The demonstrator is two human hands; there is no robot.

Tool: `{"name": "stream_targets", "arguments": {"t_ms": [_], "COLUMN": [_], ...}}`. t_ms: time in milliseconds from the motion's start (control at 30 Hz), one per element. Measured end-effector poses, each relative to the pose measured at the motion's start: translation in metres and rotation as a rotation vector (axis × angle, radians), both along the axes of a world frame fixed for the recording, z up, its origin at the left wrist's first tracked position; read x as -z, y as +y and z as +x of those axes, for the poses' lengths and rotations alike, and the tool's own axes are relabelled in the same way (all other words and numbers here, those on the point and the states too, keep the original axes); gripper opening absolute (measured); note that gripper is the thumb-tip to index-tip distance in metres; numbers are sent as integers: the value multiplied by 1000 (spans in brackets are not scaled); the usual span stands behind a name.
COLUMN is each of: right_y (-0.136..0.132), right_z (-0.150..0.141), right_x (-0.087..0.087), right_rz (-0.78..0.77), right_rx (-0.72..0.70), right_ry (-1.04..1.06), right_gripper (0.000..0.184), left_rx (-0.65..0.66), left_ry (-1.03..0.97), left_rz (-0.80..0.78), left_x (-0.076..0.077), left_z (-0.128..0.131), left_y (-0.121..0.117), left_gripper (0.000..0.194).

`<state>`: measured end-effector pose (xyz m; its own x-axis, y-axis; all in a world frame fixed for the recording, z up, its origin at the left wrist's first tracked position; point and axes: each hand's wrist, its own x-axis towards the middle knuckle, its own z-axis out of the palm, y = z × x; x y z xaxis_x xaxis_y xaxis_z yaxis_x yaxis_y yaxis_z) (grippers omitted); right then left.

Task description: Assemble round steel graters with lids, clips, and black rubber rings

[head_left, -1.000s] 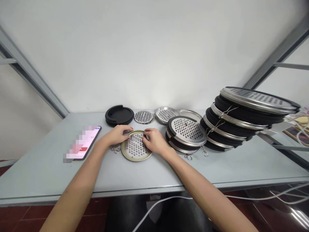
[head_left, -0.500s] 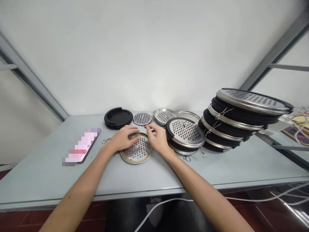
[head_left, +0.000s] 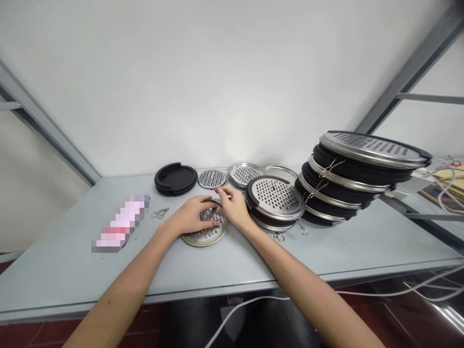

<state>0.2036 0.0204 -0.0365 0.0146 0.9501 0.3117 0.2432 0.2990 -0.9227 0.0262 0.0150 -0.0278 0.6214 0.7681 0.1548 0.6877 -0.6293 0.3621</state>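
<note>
A round perforated metal grater disc (head_left: pixel 209 237) with a gold-coloured rim lies on the table in front of me. My left hand (head_left: pixel 190 215) rests over its left side, thumb and fingers spread across the holes and partly covering them. At the disc's upper right edge is my right hand (head_left: pixel 232 203), thumb and forefinger close together in a pinch. What sits between those fingertips, if anything, is too small to make out. Just beyond them lies a flat silver grater plate (head_left: pixel 212 179).
A black round base (head_left: pixel 176 179) stands at the back left, near a pair of small wire clips (head_left: pixel 160 212) and a phone (head_left: pixel 121 224). Rimmed discs (head_left: pixel 247 174), a short grater stack (head_left: pixel 276 198) and a tall leaning stack (head_left: pixel 348 181) occupy the right.
My left hand has shifted slightly right and down over the disc, uncovering the wire clips beside it. The right hand stays at the rim. The view has shifted a little.
</note>
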Motion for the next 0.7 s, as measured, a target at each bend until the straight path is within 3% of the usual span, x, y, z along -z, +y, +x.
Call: {"name": "stream_targets", "arguments": {"t_ms": [100, 300, 433, 567, 700], "right_y": [-1, 2, 1, -2, -5], "right_z": [-1, -2, 1, 2, 1], "right_x": [-1, 5, 9, 12, 11], "right_rz": [-5, 11, 38, 43, 14], "right_rx": [13, 32, 18, 15, -8], "right_ry": [-36, -159, -375, -597, -699], "right_gripper": [24, 21, 28, 34, 31], "left_rx": [-64, -328, -473, -520, -507], "left_ry": [19, 81, 127, 148, 190], "left_rz": [36, 116, 175, 189, 149], "left_x": [3, 12, 10, 3, -2], "left_z": [3, 14, 19, 18, 14], "left_y": [2, 2, -3, -7, -8], "left_gripper": [50, 46, 41, 45, 36]}}
